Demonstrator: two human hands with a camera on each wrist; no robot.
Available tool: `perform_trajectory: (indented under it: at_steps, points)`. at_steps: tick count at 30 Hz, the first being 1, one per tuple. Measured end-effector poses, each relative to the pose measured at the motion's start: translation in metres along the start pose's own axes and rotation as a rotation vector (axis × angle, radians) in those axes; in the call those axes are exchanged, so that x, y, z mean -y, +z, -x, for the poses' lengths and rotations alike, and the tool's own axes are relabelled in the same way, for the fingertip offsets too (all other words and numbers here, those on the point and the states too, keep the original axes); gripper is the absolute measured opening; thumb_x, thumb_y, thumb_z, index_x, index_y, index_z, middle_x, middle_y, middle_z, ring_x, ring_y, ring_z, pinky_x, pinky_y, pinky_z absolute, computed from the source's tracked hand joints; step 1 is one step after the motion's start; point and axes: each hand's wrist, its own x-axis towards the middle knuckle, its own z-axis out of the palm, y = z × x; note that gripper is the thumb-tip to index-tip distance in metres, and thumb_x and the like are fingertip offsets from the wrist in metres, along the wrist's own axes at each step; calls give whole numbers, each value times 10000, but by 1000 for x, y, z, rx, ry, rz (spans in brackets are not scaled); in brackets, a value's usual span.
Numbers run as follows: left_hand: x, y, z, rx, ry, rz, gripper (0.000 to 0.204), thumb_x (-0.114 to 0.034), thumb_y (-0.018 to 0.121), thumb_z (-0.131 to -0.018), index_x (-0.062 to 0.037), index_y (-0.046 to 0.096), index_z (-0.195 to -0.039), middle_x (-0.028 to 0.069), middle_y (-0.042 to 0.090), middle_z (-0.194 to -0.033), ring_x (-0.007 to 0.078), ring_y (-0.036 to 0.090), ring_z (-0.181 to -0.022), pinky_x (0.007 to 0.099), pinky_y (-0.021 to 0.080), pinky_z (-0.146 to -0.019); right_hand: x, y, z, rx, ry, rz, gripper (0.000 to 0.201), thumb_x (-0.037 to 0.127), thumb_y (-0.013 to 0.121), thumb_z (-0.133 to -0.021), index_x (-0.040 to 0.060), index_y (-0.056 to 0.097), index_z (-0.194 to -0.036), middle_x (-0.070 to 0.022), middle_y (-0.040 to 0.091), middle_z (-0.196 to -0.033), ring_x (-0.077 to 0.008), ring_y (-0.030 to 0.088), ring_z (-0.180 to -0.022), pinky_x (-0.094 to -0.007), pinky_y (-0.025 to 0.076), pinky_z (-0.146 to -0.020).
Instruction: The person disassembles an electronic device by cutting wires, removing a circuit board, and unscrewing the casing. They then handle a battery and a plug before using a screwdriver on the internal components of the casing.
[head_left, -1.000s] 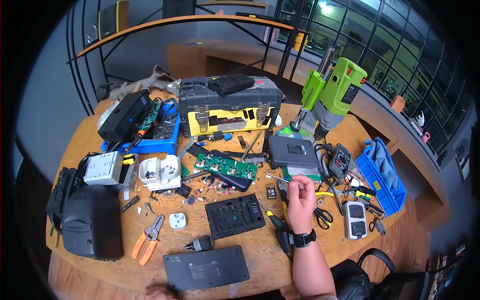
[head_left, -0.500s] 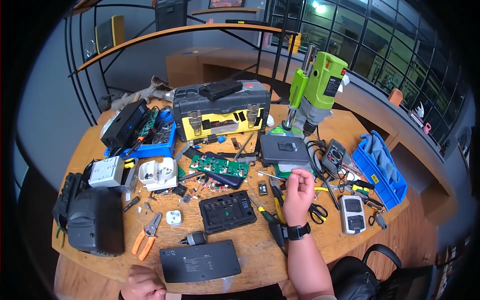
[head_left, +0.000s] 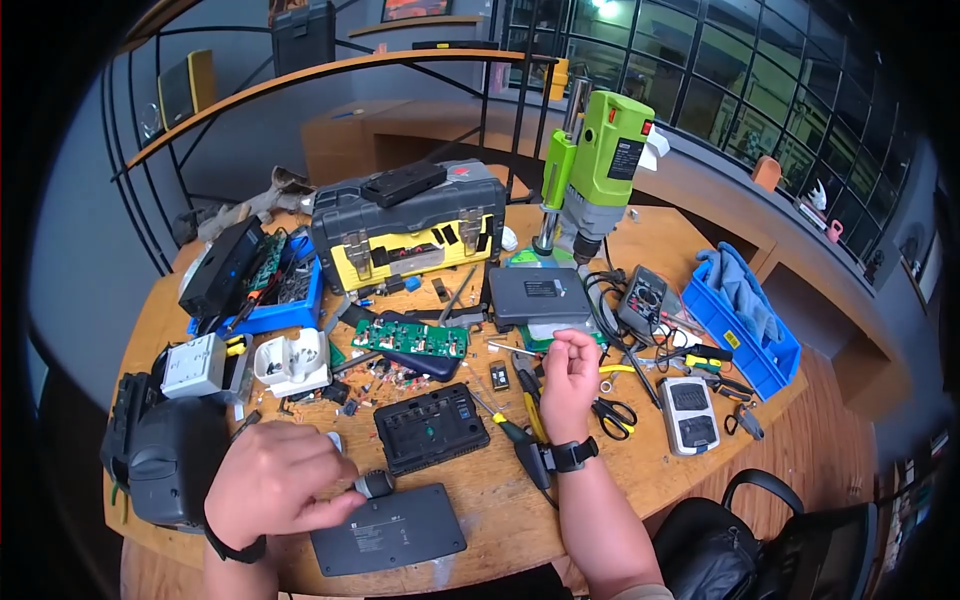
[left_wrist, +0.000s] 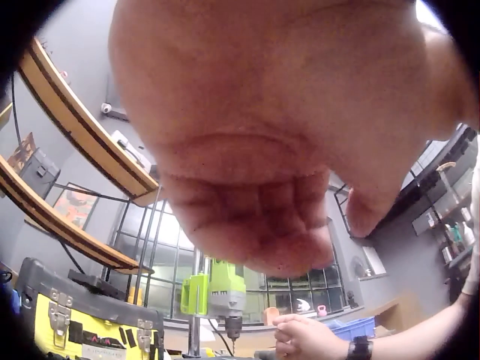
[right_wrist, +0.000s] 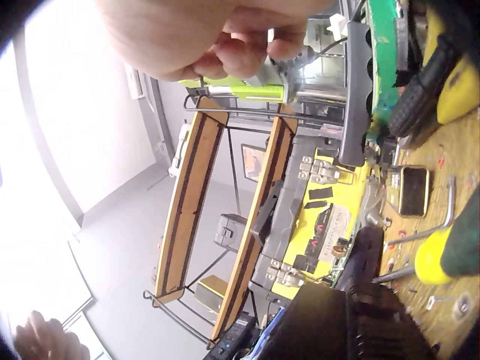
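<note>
My right hand [head_left: 568, 385] is raised over the right-middle of the table, thumb and fingertips pinching a slim metal rod [head_left: 513, 348] that points left. My left hand [head_left: 283, 475] holds nothing; its fingers bend loosely and the thumb stands apart. Near that thumb lies a short dark cylindrical tool [head_left: 375, 484], partly covered, beside a flat black panel [head_left: 390, 535]. A black open housing [head_left: 432, 428] sits between the hands. Just below the right hand are a green and yellow screwdriver [head_left: 512, 430] and yellow-handled pliers [head_left: 533, 405]. A small dark block [head_left: 499, 376] lies left of them.
Behind are a black and yellow toolbox [head_left: 405, 225], a green drill press [head_left: 605, 150] and a grey case [head_left: 540, 295]. A green circuit board [head_left: 410, 338] lies among scattered parts. Scissors [head_left: 615, 420], a grey charger [head_left: 688, 415] and a blue bin [head_left: 740, 345] stand right.
My left hand has risen from the table's front edge and now hangs over the front left, hiding the orange-handled pliers. The right hand keeps its pinch. The head view has shifted right.
</note>
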Motion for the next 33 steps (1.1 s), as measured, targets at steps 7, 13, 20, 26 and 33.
perform_trajectory:
  at_steps: [7, 13, 20, 26, 33]
  points:
    - [35, 5, -5, -55, -284, 16, 197, -229, 791, -828, -58, 699, -860, 90, 622, -740, 287, 652, -703, 398, 511, -629, 0, 2, 8, 130, 76, -36, 99, 39, 593, -1057, 42, 601, -1156, 56, 584, -887, -9, 502, -765, -191, 406, -669]
    - [79, 7, 13, -272, -592, 43, 153, -151, 723, -926, -8, 684, -963, 123, 632, -804, 295, 643, -746, 389, 517, -689, -1, 1, 11, 135, 64, -25, 92, 22, 580, -1059, 62, 607, -1138, 69, 569, -914, 3, 467, -775, -177, 383, -673]
    - [117, 13, 32, -304, -712, 42, 193, -191, 680, -964, 1, 682, -989, 145, 659, -874, 309, 668, -814, 400, 528, -732, -1, 5, 15, 189, 49, -27, 88, 14, 581, -1054, 57, 605, -1127, 63, 567, -902, -6, 467, -759, -179, 379, -674]
    - [119, 26, 24, -252, -717, 58, 155, -153, 694, -941, -8, 662, -986, 119, 648, -886, 268, 666, -827, 376, 533, -720, 3, 6, 17, 163, 63, 51, 57, 96, 612, -1066, 84, 607, -1122, 66, 558, -878, -19, 496, -737, -191, 413, -650]
    - [106, 28, 12, -283, -723, 104, 160, -133, 729, -913, 15, 686, -958, 125, 647, -833, 263, 661, -774, 367, 546, -641, 0, 9, 19, 221, 108, -47, 127, -5, 597, -1041, 47, 605, -1156, 60, 591, -896, -1, 507, -748, -168, 402, -653]
